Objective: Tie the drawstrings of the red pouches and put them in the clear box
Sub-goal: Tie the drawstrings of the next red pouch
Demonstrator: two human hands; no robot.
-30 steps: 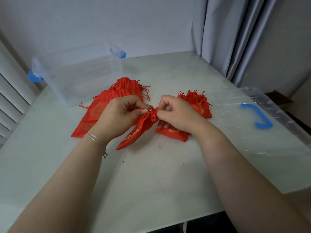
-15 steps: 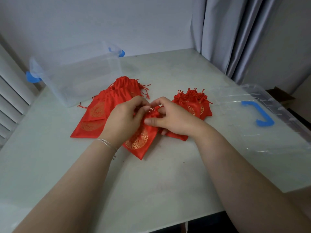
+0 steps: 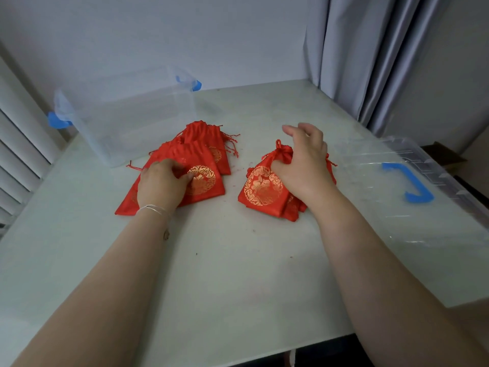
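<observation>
On the pale table [image 3: 238, 274], a clear plastic box [image 3: 127, 115] stood at the far left, near the wall. Just before it lay a heap of flat red fabric pouches [image 3: 206, 154], and the left hand [image 3: 161, 184] rested on the near end of that heap. To the right, apart from it, lay a smaller pile of red pouches with gathered necks [image 3: 264, 189]; the right hand [image 3: 304, 162] lay on top of this pile. Further right, at the table's edge, lay a clear plastic lid [image 3: 397, 207].
</observation>
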